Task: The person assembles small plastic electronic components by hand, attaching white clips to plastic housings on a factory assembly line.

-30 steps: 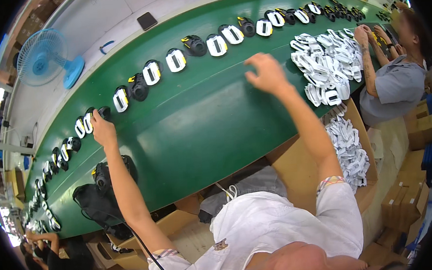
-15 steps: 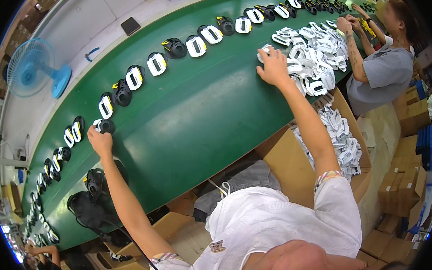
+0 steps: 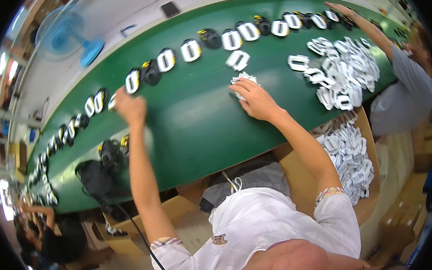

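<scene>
My left hand (image 3: 131, 109) has its fingers closed at a white oval frame (image 3: 111, 103), which is mostly hidden beside the hand, in the row on the green table. Toward the middle, my right hand (image 3: 256, 100) is closed around a small stack of white plastic frames (image 3: 246, 77). Just beyond that stack lies a loose white frame (image 3: 238, 60). Along the far side curves a row of black rounded parts (image 3: 210, 38), some with yellow bits, many topped by white frames (image 3: 190, 51). A heap of white frames (image 3: 346, 70) sits to the right.
A cardboard box (image 3: 367, 148) below the table edge holds more white frames. At left lie a black bag (image 3: 96, 177) and a black part (image 3: 110, 154). A blue fan (image 3: 64, 35) and a phone (image 3: 170, 9) stand beyond the table. A co-worker's arm (image 3: 373, 29) reaches over the row.
My right hand has left the heap and moved left, with a stack of white frames. A loose frame now lies beyond it. The view has shifted; the co-worker's arm has stretched toward the row.
</scene>
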Demonstrator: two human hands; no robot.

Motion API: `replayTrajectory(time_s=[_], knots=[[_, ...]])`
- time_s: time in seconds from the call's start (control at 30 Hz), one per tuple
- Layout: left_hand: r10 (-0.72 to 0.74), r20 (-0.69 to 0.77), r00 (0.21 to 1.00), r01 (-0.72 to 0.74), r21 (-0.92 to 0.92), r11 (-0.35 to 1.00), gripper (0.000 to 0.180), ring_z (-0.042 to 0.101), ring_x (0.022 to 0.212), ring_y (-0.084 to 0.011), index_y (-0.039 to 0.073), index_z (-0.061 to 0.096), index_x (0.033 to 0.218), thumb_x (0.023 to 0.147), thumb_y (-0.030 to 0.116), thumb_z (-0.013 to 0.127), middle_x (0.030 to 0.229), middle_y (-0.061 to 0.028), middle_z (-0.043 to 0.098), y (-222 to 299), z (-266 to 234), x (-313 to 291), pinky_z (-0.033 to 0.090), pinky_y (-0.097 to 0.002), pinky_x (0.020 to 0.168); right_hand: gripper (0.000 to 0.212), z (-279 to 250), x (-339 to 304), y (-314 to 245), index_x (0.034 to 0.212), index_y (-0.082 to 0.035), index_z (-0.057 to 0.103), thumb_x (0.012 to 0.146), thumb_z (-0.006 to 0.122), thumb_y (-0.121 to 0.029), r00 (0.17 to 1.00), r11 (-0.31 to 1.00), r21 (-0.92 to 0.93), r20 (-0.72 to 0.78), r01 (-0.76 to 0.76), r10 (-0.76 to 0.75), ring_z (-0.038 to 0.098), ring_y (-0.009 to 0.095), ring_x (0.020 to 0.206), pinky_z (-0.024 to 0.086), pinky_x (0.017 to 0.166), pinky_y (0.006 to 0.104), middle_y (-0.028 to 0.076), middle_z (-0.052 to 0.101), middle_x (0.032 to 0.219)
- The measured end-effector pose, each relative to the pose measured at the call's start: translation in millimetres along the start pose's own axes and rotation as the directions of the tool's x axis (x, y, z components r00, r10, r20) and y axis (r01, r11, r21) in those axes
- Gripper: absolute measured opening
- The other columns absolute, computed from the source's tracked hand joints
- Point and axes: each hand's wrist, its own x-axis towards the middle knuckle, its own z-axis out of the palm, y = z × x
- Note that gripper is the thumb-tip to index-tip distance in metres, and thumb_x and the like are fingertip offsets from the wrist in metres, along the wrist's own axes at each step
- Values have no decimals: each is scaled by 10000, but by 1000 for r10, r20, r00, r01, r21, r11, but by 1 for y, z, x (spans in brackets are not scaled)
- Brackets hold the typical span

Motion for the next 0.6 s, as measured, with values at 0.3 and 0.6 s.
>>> replayTrajectory(time_s=[0.3,0.6], knots=[[254,342,905,121,-778,616,256,604,966,-224,-12,538,1075,828,48,515,1033,-139,614,142,19,-72,465,-321,832,217,2,19,-38,1035,-15,603,832,530,14,993,927,373,-117,27,18,626,281,946,502,806,347,103,647,1016],[97,386,917,290,-816,500,198,607,862,-161,-7,567,1041,881,101,522,942,-95,652,141,31,-72,464,-280,776,188,11,59,7,1044,25,583,877,498,1,904,504,831,-3,-236,429,652,160,829,491,701,244,92,659,946]])
